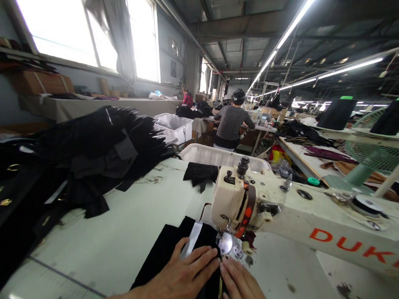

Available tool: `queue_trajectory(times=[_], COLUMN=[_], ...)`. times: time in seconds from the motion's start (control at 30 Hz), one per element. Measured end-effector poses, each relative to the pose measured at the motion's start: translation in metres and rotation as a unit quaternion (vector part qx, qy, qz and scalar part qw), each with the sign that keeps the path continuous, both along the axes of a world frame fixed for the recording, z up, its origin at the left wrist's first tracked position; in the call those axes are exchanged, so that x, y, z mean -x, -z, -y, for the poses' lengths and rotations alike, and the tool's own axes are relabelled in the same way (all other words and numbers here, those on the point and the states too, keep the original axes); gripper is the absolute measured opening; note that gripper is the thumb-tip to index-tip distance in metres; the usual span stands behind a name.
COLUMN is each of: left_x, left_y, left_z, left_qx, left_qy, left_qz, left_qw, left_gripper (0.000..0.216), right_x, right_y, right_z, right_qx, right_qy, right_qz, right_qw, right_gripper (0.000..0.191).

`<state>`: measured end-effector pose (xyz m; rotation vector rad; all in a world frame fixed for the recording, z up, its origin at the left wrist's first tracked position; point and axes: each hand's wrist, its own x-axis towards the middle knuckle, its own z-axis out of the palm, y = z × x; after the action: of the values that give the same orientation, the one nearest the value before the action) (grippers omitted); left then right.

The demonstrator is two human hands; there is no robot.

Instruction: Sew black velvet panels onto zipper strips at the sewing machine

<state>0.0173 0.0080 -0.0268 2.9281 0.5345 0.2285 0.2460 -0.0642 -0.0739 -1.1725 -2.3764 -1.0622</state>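
A piece of black fabric lies on the sewing table, reaching to the needle area of the sewing machine. My left hand rests flat on it with fingers stretched out, beside a pale strip on the cloth. To its right, my right hand also lies with extended fingers, at the fabric's right edge by a gold-coloured strip, perhaps a zipper. Both hands' fingertips come close to the lit needle plate. The wrist of the right hand is cut off by the frame's lower edge.
Black cut pieces are heaped at the left, some with gold hardware. A small black piece lies behind the machine head, before a white bin. Thread cones and a green fan stand right. A co-worker sits ahead.
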Motion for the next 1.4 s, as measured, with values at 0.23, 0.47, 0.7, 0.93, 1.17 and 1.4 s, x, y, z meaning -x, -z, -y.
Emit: queue_trajectory(times=[0.23, 0.47, 0.7, 0.93, 1.17, 1.4], left_x=[-0.001, -0.001, -0.002, -0.003, -0.007, -0.008], left_y=[-0.004, -0.004, -0.013, -0.019, -0.058, -0.062], left_z=[0.001, 0.000, 0.002, 0.003, 0.006, 0.004], left_qx=[-0.024, -0.032, -0.016, 0.028, 0.075, 0.080], left_qy=[0.007, 0.005, -0.003, -0.005, -0.049, -0.044], left_qz=[0.005, 0.000, -0.011, -0.033, -0.032, -0.031], left_qw=[1.000, 0.999, 1.000, 0.999, 0.995, 0.995], left_gripper=[0.068, 0.070, 0.066, 0.069, 0.062, 0.062], right_x=[-0.003, -0.005, -0.005, -0.005, 0.002, 0.004], right_y=[0.004, 0.009, 0.009, 0.006, -0.016, -0.017], right_z=[-0.001, -0.001, -0.001, -0.003, -0.013, -0.016], right_qx=[-0.004, 0.001, -0.001, -0.001, -0.042, -0.051], right_qy=[0.002, -0.004, -0.010, -0.014, -0.003, 0.002], right_qz=[0.021, -0.033, -0.051, -0.014, -0.047, -0.061], right_qw=[1.000, 0.999, 0.999, 1.000, 0.998, 0.997], right_gripper=[0.034, 0.034, 0.034, 0.032, 0.036, 0.034])
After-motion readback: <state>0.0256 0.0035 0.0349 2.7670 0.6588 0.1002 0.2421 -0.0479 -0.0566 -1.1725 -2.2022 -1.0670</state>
